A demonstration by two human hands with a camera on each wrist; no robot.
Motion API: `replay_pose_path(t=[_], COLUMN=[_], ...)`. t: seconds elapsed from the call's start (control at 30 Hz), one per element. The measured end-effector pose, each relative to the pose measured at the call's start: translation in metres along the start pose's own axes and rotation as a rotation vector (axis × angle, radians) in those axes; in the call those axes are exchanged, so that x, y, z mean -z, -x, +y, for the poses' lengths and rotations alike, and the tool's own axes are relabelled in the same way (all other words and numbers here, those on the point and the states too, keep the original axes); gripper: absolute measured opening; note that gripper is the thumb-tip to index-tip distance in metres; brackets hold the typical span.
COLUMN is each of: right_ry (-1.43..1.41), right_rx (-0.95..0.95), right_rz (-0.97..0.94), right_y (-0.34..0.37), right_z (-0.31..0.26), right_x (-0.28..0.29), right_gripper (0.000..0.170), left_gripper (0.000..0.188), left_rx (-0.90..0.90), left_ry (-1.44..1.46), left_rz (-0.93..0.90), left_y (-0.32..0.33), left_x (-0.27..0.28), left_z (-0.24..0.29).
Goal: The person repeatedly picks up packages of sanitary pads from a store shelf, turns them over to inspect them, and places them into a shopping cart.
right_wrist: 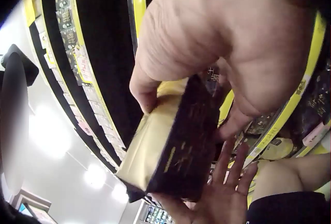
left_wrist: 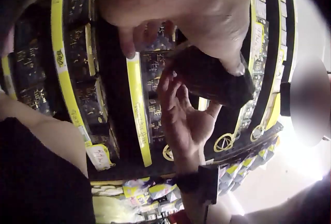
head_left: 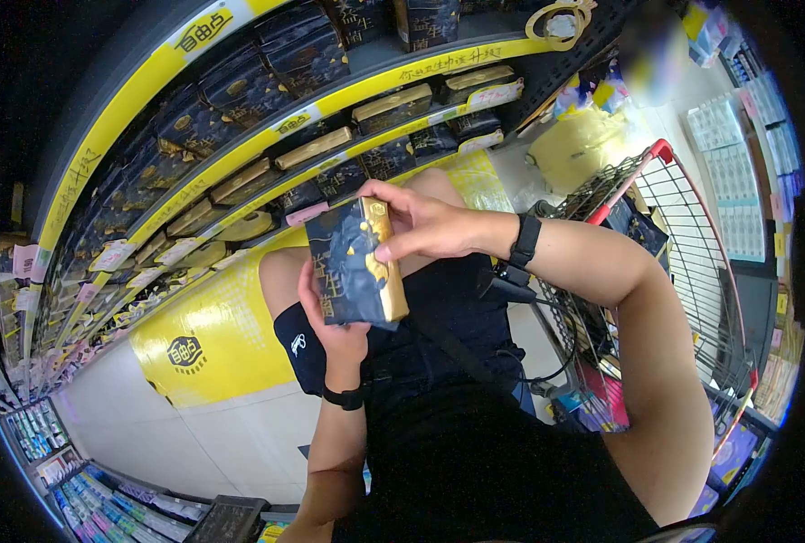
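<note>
A pack of sanitary pads [head_left: 353, 262], dark blue with gold side and gold print, is held in front of the person's lap. My right hand [head_left: 434, 224] grips it from the upper right, thumb on the gold side and fingers behind. In the right wrist view the right hand [right_wrist: 217, 43] arches over the pack [right_wrist: 181, 141]. Below and to the left, my left hand [head_left: 337, 335] supports the lower edge. Its fingers [right_wrist: 239, 164] stretch out straight and spread beside the pack in the right wrist view. Part of the left palm is hidden behind the pack.
Shelves [head_left: 285, 122] with yellow strips hold rows of similar dark packs along the left and front. A shopping cart [head_left: 692, 262] with a red handle stands close on the right, with packs inside. A yellow floor mat [head_left: 213, 348] lies beside the person's knees.
</note>
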State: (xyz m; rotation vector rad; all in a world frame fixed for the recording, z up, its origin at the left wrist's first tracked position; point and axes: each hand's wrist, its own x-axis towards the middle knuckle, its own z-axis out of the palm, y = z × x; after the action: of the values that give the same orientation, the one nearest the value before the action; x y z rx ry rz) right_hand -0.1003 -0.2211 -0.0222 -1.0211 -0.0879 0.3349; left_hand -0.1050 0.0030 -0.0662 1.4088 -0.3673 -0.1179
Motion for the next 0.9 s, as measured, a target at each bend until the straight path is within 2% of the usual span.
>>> replay_pose_path(t=[0.07,0.1,0.2,0.23,0.33,0.43,0.53,0.6,0.63,0.73,0.83,0.9], right_ry=[0.001,0.000,0.507,0.682,0.662,0.662,0.674,0.561,0.503,0.535,0.544,0.529], right_rx=[-0.056,-0.083,0.032,0.080,0.089,0.217,0.205,0.082,0.021,0.011,0.067,0.071], right_rz=[-0.032,-0.045,0.034,0.064,-0.003,0.036,-0.018,-0.044,-0.057,-0.061,-0.051,-0.053], right_y=[-0.001,0.000,-0.001,0.003,0.002,0.001,0.000,0.003,0.004,0.005,0.003,0.004], right_z=[-0.009,-0.014,-0.018,-0.023,-0.016,-0.012,-0.005,-0.012,-0.016,-0.023,-0.016,-0.016], right_x=[0.012,0.016,0.014,0.010,0.014,0.011,0.014,0.010,0.007,0.004,0.007,0.006], right_gripper=[0.050,0.046,0.036,0.033,0.040,0.052,0.061,0.063,0.064,0.067,0.067,0.065], left_gripper=[0.092,0.092,0.090,0.085,0.080,0.070,0.064,0.065,0.066,0.066,0.069,0.081], left_rx=[0.208,0.208,0.140,0.000,-0.199,-0.280,-0.349,-0.404,-0.408,-0.400,-0.377,-0.323], left_ry=[0.088,0.068,0.045,-0.078,-0.177,-0.258,-0.373,-0.441,-0.444,-0.437,-0.451,-0.339], left_rz=[-0.031,-0.069,-0.069,-0.085,-0.132,-0.132,-0.136,-0.149,-0.158,-0.159,-0.182,-0.175], left_y=[0.009,0.009,0.010,0.008,0.001,0.003,0.006,0.003,0.003,0.003,0.004,0.004], left_x=[0.013,0.015,0.009,0.011,0.003,0.002,0.002,-0.001,-0.001,-0.001,0.000,0.000], left_z=[-0.004,0.000,0.011,0.005,0.011,0.007,0.009,0.014,0.014,0.014,0.014,0.007])
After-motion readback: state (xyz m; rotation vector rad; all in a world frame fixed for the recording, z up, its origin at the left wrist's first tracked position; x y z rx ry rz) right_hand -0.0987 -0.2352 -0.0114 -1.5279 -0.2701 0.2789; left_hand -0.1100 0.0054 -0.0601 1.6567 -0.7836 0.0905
